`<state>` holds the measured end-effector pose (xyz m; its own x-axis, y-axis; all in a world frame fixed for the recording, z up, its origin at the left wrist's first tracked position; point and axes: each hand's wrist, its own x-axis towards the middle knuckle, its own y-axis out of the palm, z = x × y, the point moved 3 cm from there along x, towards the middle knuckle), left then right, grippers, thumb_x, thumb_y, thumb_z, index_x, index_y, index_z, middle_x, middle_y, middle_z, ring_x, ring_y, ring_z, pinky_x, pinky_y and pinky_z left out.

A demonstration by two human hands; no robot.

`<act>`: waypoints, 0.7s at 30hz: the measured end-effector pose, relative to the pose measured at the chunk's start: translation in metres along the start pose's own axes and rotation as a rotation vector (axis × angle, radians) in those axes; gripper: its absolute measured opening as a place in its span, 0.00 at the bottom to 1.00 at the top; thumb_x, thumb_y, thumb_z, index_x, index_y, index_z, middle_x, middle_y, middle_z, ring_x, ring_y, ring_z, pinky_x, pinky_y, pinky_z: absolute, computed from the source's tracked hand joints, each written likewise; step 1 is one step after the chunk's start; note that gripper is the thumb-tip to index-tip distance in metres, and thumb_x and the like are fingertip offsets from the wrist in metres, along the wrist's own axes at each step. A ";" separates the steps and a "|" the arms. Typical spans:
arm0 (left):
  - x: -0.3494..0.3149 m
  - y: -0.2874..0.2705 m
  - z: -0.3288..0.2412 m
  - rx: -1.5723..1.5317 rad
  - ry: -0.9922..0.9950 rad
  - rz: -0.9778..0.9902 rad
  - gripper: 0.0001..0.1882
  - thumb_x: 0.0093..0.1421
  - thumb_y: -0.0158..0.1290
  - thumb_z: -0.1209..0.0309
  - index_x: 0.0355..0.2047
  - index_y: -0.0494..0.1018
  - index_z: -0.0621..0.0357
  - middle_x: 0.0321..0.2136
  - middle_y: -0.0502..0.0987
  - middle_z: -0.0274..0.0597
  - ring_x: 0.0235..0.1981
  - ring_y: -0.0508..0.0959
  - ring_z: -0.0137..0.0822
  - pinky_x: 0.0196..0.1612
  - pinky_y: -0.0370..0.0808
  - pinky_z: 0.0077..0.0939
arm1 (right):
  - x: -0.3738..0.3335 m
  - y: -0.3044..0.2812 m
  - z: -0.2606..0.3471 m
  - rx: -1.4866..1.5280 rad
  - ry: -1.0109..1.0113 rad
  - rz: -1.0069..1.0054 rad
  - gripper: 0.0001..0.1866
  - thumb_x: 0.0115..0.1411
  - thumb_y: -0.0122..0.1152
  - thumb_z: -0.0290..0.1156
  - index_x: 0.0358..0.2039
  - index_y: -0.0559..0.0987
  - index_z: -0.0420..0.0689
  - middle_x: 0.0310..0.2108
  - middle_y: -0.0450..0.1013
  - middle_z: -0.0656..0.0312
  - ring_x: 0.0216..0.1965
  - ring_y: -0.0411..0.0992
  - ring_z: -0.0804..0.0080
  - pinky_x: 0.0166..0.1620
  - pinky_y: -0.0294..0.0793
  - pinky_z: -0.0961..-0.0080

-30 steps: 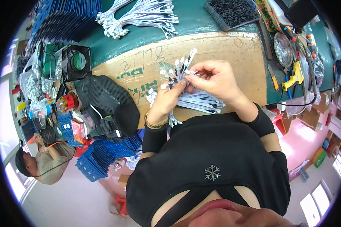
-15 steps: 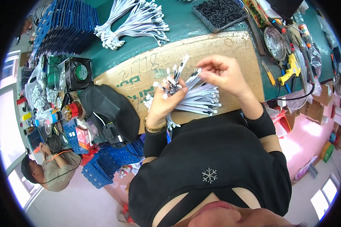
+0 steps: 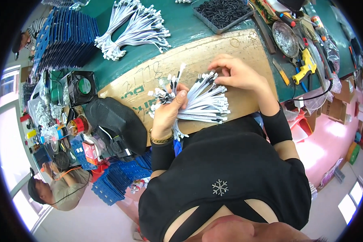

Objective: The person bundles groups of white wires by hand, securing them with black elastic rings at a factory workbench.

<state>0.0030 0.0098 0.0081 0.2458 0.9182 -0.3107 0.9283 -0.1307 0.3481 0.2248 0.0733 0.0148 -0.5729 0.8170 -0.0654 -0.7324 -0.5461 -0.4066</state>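
Observation:
A bundle of thin white cables (image 3: 203, 105) lies fanned out over the cardboard, with small white connectors and black pieces at the ends. My left hand (image 3: 171, 107) is closed around the gathered part, and several connector ends stick up past its thumb and fingers. My right hand (image 3: 236, 74) is at the far right tips of the fan, fingers curved and thumb apart from them. Its fingertips are close to the black cable ends, and no cable shows clearly gripped there.
Cardboard (image 3: 246, 52) covers the green table (image 3: 177, 24). Farther off are more white cable bundles (image 3: 139, 30) and a tray of black pieces (image 3: 222, 16). A yellow glue gun (image 3: 304, 66) lies right; a fan (image 3: 81, 86), black bag (image 3: 115, 121) and another person (image 3: 58, 185) are left.
My left hand has shifted slightly left and down with the bundle. The cable ends by my right hand are spread wider, and its fingers have moved only a little.

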 end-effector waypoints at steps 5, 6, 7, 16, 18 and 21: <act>0.001 0.002 0.000 0.047 -0.038 0.023 0.09 0.56 0.56 0.68 0.32 0.71 0.60 0.19 0.67 0.27 0.21 0.64 0.18 0.25 0.60 0.11 | 0.011 0.001 0.006 -0.086 0.035 0.173 0.25 0.45 0.59 0.21 0.48 0.71 0.42 0.41 0.65 0.59 0.31 0.67 0.70 0.36 0.69 0.75; 0.002 0.002 0.000 0.053 -0.036 0.008 0.09 0.57 0.56 0.68 0.32 0.71 0.60 0.19 0.67 0.27 0.21 0.64 0.19 0.25 0.60 0.12 | 0.013 0.000 0.007 -0.164 -0.035 0.186 0.26 0.45 0.59 0.21 0.48 0.71 0.42 0.41 0.65 0.58 0.35 0.68 0.68 0.39 0.69 0.73; 0.002 0.002 0.000 0.058 -0.034 -0.009 0.08 0.57 0.55 0.69 0.32 0.71 0.60 0.19 0.67 0.28 0.21 0.64 0.19 0.26 0.60 0.12 | 0.014 0.000 0.008 -0.243 -0.106 0.201 0.26 0.44 0.59 0.21 0.48 0.70 0.43 0.41 0.66 0.57 0.38 0.68 0.65 0.42 0.69 0.71; 0.003 0.001 0.003 0.043 -0.033 -0.021 0.09 0.59 0.53 0.69 0.34 0.69 0.62 0.22 0.68 0.31 0.22 0.65 0.20 0.26 0.61 0.14 | 0.024 0.003 0.025 -0.499 -0.409 0.250 0.24 0.42 0.59 0.25 0.45 0.73 0.45 0.43 0.68 0.59 0.49 0.64 0.60 0.52 0.64 0.67; 0.002 -0.001 0.005 0.034 -0.041 -0.027 0.09 0.59 0.53 0.69 0.34 0.69 0.62 0.22 0.68 0.30 0.22 0.65 0.20 0.27 0.61 0.14 | 0.027 0.006 0.027 -0.532 -0.413 0.274 0.23 0.42 0.59 0.25 0.44 0.74 0.44 0.43 0.69 0.59 0.48 0.64 0.60 0.51 0.64 0.67; 0.002 -0.003 0.004 0.063 -0.038 -0.018 0.09 0.59 0.52 0.68 0.34 0.69 0.61 0.20 0.67 0.29 0.22 0.65 0.20 0.27 0.60 0.13 | 0.031 0.006 0.026 -0.578 -0.402 0.322 0.23 0.42 0.60 0.25 0.43 0.74 0.43 0.42 0.69 0.59 0.48 0.64 0.59 0.51 0.65 0.67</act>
<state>0.0019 0.0104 0.0032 0.2379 0.9059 -0.3504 0.9481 -0.1382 0.2864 0.1936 0.0903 0.0339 -0.8956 0.4439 0.0294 -0.2618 -0.4723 -0.8416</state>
